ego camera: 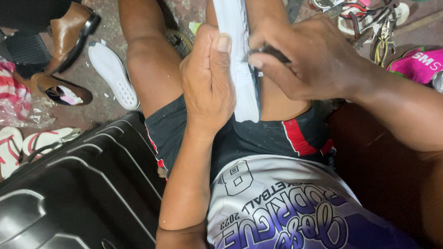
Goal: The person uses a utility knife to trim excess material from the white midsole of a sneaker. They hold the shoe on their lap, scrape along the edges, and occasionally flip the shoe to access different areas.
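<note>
A stained, reddish-brown concrete floor (177, 1) is carrying everything. A white perforated insole (114, 73) is lying flat on it beside two brown leather dress shoes (63, 53). Pink-strapped white flip-flops (23, 146) are sitting near a ribbed black hard-shell suitcase (62, 210). A cluster of metal hand tools (362, 16) is lying scattered at upper right, near a bright pink plastic bag (438, 68).

Stained concrete floor (166, 0), black ribbed suitcase (67, 209), scattered shoes (69, 33)

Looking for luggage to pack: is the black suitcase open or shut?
Shut: the black suitcase lies flat, ribbed shell up, nothing inside showing.
</note>
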